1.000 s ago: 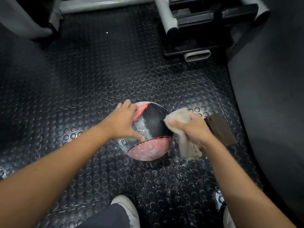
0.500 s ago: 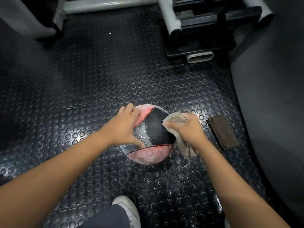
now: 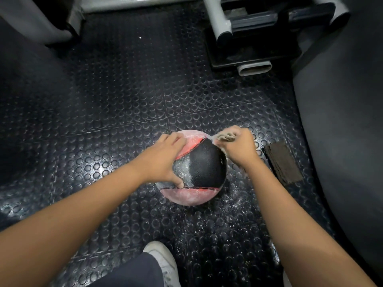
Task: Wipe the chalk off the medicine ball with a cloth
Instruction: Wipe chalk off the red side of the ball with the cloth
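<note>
A black and red medicine ball (image 3: pixel 202 168) sits on the studded rubber floor, its red panels and the left of its black panel dusted with white chalk. My left hand (image 3: pixel 163 159) lies spread over the ball's left side, thumb pressed on the lower seam. My right hand (image 3: pixel 238 148) grips a beige cloth (image 3: pixel 224 137) against the ball's upper right edge. Most of the cloth is hidden under that hand.
A dark brown block (image 3: pixel 283 162) lies on the floor right of the ball. A grey padded surface (image 3: pixel 342 125) fills the right side. Metal machine frames and a black base (image 3: pixel 248 52) stand at the back. My white shoe (image 3: pixel 163 259) is near the bottom. Chalk specks dot the floor (image 3: pixel 234 212).
My right hand has slid the cloth from the ball's right side up toward its far upper right edge. The left hand has stayed on the ball.
</note>
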Available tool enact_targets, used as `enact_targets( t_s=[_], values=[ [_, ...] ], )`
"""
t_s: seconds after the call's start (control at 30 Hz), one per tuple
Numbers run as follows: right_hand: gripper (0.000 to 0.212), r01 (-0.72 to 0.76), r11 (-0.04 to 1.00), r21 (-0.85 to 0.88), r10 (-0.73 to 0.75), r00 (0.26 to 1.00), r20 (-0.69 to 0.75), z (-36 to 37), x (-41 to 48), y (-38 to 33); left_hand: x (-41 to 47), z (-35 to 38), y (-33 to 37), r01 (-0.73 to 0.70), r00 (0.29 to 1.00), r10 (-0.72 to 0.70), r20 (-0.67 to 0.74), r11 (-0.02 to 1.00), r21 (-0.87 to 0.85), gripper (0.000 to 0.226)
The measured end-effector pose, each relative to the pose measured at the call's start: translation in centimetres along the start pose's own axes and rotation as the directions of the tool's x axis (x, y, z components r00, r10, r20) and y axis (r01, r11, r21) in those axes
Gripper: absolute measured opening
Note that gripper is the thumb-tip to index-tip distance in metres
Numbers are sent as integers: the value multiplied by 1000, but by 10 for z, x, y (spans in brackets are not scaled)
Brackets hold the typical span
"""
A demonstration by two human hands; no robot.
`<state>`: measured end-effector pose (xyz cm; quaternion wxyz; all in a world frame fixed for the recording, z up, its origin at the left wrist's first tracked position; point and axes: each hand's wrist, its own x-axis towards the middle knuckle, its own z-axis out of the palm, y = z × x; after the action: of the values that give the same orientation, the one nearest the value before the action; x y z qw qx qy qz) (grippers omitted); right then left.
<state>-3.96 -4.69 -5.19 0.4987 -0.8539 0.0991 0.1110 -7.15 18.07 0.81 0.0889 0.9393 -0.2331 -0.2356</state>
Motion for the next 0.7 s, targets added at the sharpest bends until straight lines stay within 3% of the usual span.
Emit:
enact_targets(
  t_s=[0.17, 0.33, 0.47, 0.6, 0.7],
  values=[
    [26, 78, 996, -37, -78, 997, 9, 12, -4, -4, 4, -2, 3, -33, 999, 32, 27, 999, 38, 116],
    [31, -14, 995, -97, 9, 999, -54, -2, -14, 15, 4, -1, 8, -64, 998, 62, 28, 997, 48, 117],
    [41, 71, 989, -126, -81, 993, -81, 12, 5, -3, 7, -3, 9, -68, 998, 68, 17, 996, 49, 115],
    [42, 102, 989, -103, -103, 995, -9, 9, -9, 6, 5, -5, -1, -25, 1000, 26, 13, 1000, -17, 111],
    [34, 30, 992, -123, -33, 999, -22, 4, 0, 13, 4, -3, 0, -36, 999, 36, 15, 999, -9, 113]
  ],
)
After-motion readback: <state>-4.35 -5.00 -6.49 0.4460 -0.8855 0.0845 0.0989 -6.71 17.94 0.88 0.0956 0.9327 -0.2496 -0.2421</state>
